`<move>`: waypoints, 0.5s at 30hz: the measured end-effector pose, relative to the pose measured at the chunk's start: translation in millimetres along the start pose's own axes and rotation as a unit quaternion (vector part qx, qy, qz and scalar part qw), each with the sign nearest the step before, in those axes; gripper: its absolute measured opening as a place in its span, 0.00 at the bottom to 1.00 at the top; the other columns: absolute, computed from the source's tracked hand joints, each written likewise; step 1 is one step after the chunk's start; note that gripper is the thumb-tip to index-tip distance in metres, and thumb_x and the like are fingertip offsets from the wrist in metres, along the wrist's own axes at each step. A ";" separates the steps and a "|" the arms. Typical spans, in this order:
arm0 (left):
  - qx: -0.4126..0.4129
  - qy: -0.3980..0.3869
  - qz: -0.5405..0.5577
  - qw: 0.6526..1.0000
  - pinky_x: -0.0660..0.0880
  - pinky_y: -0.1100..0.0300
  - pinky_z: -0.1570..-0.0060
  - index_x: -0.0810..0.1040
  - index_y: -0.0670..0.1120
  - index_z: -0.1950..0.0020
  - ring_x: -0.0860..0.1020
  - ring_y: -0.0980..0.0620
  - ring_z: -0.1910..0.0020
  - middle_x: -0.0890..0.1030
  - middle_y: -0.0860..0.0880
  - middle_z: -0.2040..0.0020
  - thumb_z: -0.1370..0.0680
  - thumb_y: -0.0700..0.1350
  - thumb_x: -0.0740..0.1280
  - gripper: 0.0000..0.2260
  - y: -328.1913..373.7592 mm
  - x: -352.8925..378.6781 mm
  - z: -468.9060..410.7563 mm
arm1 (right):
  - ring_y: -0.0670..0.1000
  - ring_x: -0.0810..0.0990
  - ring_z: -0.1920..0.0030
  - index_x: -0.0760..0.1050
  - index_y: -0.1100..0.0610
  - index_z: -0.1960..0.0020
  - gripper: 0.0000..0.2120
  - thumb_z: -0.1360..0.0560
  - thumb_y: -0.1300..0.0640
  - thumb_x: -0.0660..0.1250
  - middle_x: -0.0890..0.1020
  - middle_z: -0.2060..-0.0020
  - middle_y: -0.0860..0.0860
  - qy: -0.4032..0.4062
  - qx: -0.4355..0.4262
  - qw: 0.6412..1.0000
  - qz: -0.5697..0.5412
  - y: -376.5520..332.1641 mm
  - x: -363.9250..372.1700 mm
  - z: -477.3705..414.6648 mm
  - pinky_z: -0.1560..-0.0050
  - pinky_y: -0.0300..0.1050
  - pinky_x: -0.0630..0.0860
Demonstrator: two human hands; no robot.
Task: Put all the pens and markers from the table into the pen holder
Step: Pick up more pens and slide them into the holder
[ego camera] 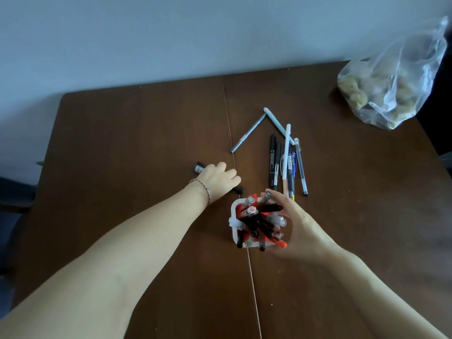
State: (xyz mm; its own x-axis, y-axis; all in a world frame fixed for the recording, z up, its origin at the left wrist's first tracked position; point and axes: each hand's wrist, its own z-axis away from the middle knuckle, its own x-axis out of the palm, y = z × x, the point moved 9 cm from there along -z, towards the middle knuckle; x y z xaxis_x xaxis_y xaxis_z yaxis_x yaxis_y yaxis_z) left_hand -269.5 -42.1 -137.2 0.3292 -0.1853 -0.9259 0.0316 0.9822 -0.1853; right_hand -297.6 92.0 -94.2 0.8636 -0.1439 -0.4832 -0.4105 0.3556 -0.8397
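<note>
Surface [122, 143] first: dark brown wood, a seam down its middle, with a clear plastic bag [391, 79] at the far right corner. Nearer the person stands the pen holder [235, 231], white and already crowded with red, black and clear pens. Beyond it a loose cluster of pens [286, 162] lies side by side, with a grey pen [248, 133] and a pale blue pen [277, 124] angled further back.

The right hand [298, 223] curls against the holder's right side, apparently steadying it; whether it grips anything else I cannot tell. The left hand [219, 179] lies over a dark marker [199, 168] left of the holder, fingers closing but not clearly gripping.

Collection looks about half done. Next, the marker needs a firm pinch, a lift, and an upright drop into a gap.
</note>
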 end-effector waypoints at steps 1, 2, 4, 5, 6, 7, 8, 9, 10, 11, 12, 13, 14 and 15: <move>-0.025 0.021 0.011 0.999 0.68 0.58 0.69 0.74 0.43 0.47 0.76 0.43 0.58 0.77 0.44 0.53 0.32 0.32 0.67 0.15 -4.4 -4.2 8.1 | 0.31 0.70 0.41 0.53 0.32 0.37 0.45 0.40 0.53 0.77 0.65 0.40 0.30 -0.002 0.000 1.000 -0.001 -0.2 0.9 0.2 0.43 0.20 0.65; -0.067 0.026 0.036 0.997 0.68 0.61 0.74 0.77 0.44 0.54 0.76 0.45 0.66 0.78 0.46 0.60 0.38 0.33 0.73 0.16 -12.9 -8.8 18.9 | 0.33 0.70 0.40 0.53 0.32 0.37 0.45 0.40 0.55 0.78 0.65 0.40 0.30 -0.003 0.002 1.000 -0.003 0.0 1.4 0.5 0.43 0.19 0.65; -0.188 0.065 0.144 0.969 0.72 0.60 0.75 0.76 0.44 0.55 0.77 0.45 0.67 0.79 0.46 0.62 0.38 0.35 0.75 0.15 -35.7 -18.9 43.8 | 0.39 0.72 0.40 0.53 0.34 0.37 0.44 0.39 0.57 0.78 0.66 0.41 0.32 0.000 0.002 1.000 -0.004 1.0 1.4 0.7 0.43 0.20 0.66; -0.268 0.099 0.232 0.930 0.74 0.57 0.70 0.75 0.44 0.50 0.78 0.44 0.62 0.79 0.45 0.57 0.32 0.37 0.71 0.12 -49.4 -24.6 61.9 | 0.42 0.72 0.39 0.54 0.35 0.36 0.44 0.39 0.58 0.78 0.67 0.41 0.33 0.001 0.004 1.000 -0.004 1.1 1.4 1.0 0.44 0.20 0.66; -0.348 0.121 0.321 0.873 0.73 0.57 0.65 0.74 0.43 0.46 0.78 0.44 0.59 0.79 0.45 0.55 0.27 0.40 0.67 0.11 -59.0 -27.6 83.7 | 0.43 0.72 0.38 0.54 0.37 0.36 0.44 0.39 0.58 0.78 0.68 0.41 0.35 0.002 0.006 1.000 -0.005 1.2 1.5 1.2 0.45 0.20 0.66; -0.407 0.172 0.389 0.808 0.71 0.61 0.64 0.73 0.42 0.46 0.78 0.45 0.60 0.78 0.46 0.55 0.26 0.41 0.65 0.09 -64.2 -33.2 106.5 | 0.43 0.72 0.38 0.55 0.39 0.35 0.44 0.39 0.58 0.78 0.69 0.42 0.37 0.004 0.005 1.000 -0.005 0.4 1.0 1.2 0.45 0.20 0.66; -0.441 0.236 0.436 0.748 0.70 0.64 0.65 0.73 0.41 0.48 0.77 0.46 0.61 0.77 0.47 0.57 0.25 0.41 0.65 0.08 -64.8 -43.6 128.6 | 0.43 0.72 0.39 0.55 0.41 0.35 0.44 0.39 0.59 0.79 0.70 0.42 0.38 0.005 0.003 1.000 -0.004 -0.5 0.6 1.0 0.45 0.20 0.65; -0.456 0.298 0.481 0.687 0.70 0.64 0.64 0.73 0.41 0.50 0.77 0.47 0.61 0.77 0.47 0.57 0.26 0.40 0.66 0.07 -61.3 -56.0 149.0 | 0.42 0.72 0.40 0.56 0.43 0.34 0.43 0.40 0.59 0.79 0.70 0.42 0.38 0.005 0.002 1.000 -0.004 -1.8 0.4 1.2 0.45 0.19 0.65; -0.450 0.352 0.512 0.642 0.74 0.62 0.62 0.73 0.41 0.52 0.79 0.47 0.59 0.77 0.47 0.58 0.27 0.40 0.67 0.07 -55.4 -66.7 164.9 | 0.41 0.73 0.41 0.57 0.43 0.35 0.43 0.40 0.59 0.79 0.70 0.43 0.38 0.006 0.001 1.000 -0.007 -2.6 0.5 1.2 0.45 0.18 0.64; -0.428 0.394 0.528 0.619 0.77 0.58 0.61 0.73 0.41 0.52 0.80 0.47 0.58 0.78 0.47 0.58 0.28 0.42 0.68 0.08 -48.1 -78.5 173.9 | 0.40 0.73 0.42 0.57 0.43 0.36 0.43 0.40 0.60 0.79 0.70 0.44 0.36 0.007 0.000 1.000 -0.010 -3.2 0.1 1.5 0.46 0.17 0.63; -0.401 0.426 0.533 0.611 0.80 0.58 0.61 0.74 0.41 0.52 0.80 0.49 0.58 0.78 0.49 0.59 0.29 0.45 0.68 0.10 -40.4 -87.6 178.5 | 0.38 0.73 0.43 0.58 0.43 0.36 0.42 0.40 0.60 0.79 0.70 0.45 0.35 0.008 0.001 1.000 -0.013 -3.5 -0.2 1.8 0.46 0.17 0.63; -0.378 0.447 0.531 0.612 0.80 0.60 0.62 0.74 0.41 0.53 0.80 0.52 0.59 0.78 0.51 0.60 0.30 0.47 0.66 0.11 -32.5 -94.1 180.1 | 0.39 0.73 0.43 0.58 0.43 0.36 0.42 0.41 0.60 0.79 0.71 0.45 0.36 0.007 0.002 1.000 -0.014 -3.9 -0.2 1.9 0.46 0.17 0.63; -0.358 0.458 0.526 0.621 0.79 0.63 0.63 0.74 0.41 0.54 0.80 0.53 0.59 0.78 0.51 0.61 0.30 0.49 0.64 0.12 -24.9 -98.4 178.1 | 0.40 0.73 0.42 0.58 0.43 0.36 0.42 0.41 0.60 0.79 0.71 0.45 0.37 0.007 0.003 1.000 -0.014 -3.5 -0.5 1.8 0.46 0.18 0.64; -0.343 0.460 0.525 0.629 0.78 0.65 0.63 0.74 0.42 0.54 0.79 0.53 0.59 0.78 0.51 0.61 0.30 0.49 0.63 0.12 -17.9 -100.0 174.2 | 0.41 0.73 0.42 0.59 0.44 0.36 0.42 0.41 0.60 0.79 0.72 0.45 0.39 0.007 0.005 1.000 -0.013 -2.9 -0.8 1.4 0.46 0.19 0.64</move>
State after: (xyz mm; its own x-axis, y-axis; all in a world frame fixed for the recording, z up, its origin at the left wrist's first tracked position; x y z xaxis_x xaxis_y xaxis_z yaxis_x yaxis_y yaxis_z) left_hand -138.6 -35.6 16.0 -0.8657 0.3036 -0.3979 -0.2670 0.3924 0.8802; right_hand -296.7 92.4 -91.0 0.8701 -0.1660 -0.4640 -0.3840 0.3616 -0.8496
